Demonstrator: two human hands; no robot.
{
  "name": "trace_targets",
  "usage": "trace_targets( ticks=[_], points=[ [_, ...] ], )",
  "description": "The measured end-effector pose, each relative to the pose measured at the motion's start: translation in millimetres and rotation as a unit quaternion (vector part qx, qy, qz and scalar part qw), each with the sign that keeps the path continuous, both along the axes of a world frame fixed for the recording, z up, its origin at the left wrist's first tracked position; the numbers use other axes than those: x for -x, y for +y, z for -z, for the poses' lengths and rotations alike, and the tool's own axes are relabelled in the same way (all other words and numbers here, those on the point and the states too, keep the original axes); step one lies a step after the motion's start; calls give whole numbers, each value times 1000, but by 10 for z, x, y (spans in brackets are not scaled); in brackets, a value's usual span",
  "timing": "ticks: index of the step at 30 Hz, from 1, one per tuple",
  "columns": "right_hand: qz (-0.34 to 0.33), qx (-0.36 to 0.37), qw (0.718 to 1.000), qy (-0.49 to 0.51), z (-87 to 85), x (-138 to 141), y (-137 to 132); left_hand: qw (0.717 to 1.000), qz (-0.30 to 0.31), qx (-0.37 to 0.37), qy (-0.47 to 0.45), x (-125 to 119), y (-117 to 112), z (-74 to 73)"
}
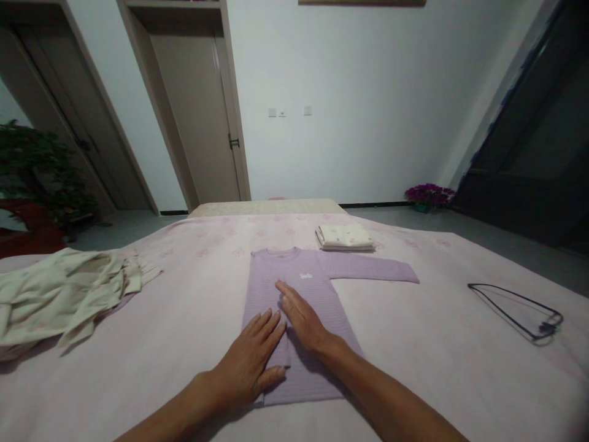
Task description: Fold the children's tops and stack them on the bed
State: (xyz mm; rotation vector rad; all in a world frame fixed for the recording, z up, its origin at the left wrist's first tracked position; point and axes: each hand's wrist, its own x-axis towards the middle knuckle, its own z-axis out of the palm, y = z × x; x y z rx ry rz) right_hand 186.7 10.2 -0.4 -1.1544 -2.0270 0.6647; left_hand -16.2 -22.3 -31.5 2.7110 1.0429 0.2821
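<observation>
On sweater [322,294], left hand [251,362], right hand [301,319] (flat)

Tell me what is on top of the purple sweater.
Both hands lie flat on the sweater: left hand on its folded-in side, right hand mid-body. Fabric beneath the palms is covered.

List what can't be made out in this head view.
Head view only:
Purple sweater: the fabric under the left hand and right hand is covered by them.
White lettering on its chest: too small to read.
Cream clothes heap: cut off by the left edge.
Picture frame: cut off by the top edge.
Hanger: hook end blurred.
</observation>
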Motion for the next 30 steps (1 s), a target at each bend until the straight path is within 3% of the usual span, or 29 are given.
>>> trace_targets(
  ticks=[4, 7, 17, 27, 30],
  points=[
    [-66, 13, 974, -217, 60, -61, 156, 999, 30, 19, 13, 54, -186, -81],
    [-62, -11, 958, -279, 77, -72, 147, 998, 55, 19, 13, 66, -263, -152],
    [2, -10, 943, -333, 113, -240, 153, 996, 81, 25, 15, 75, -401, -270],
    [20, -12, 933, -360, 128, -762, 261, 997, 70, 22, 31, 63, -417, -274],
    [60, 6, 932, -358, 179, -969, 333, 997, 64, 15, 29, 57, -431, -275]
  ],
)
